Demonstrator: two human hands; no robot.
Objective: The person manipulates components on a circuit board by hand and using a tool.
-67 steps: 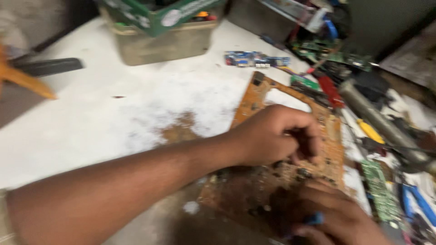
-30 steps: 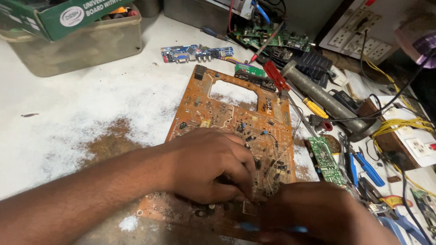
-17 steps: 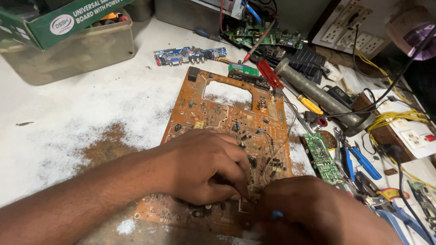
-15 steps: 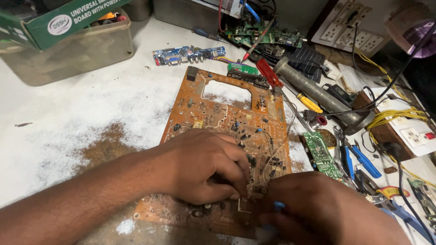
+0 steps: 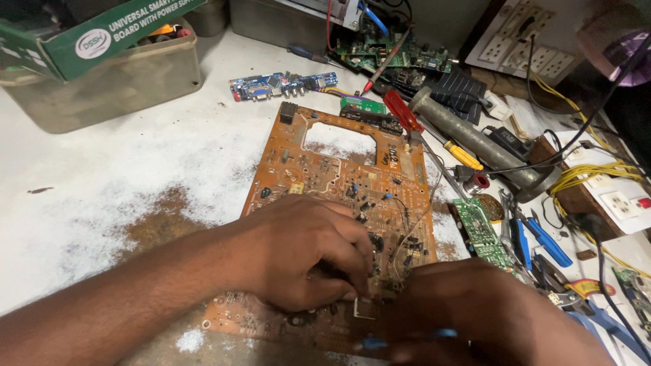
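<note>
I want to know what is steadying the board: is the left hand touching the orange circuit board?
Touching. The head view shows the left hand lying flat on the orange circuit board, its fingertips pressed among the components, with no gap visible.

An electronics repair workshop is indicated. A worn, stained white bench (image 5: 122, 169) is covered with bare circuit boards: a large orange board (image 5: 339, 176), a small green board (image 5: 483, 234) and a blue connector board (image 5: 281, 85). Screwdrivers (image 5: 401, 110), blue-handled pliers (image 5: 542, 240), loose yellow wiring (image 5: 590, 173) and wall sockets (image 5: 522, 47) are seen at the right edge.
</note>
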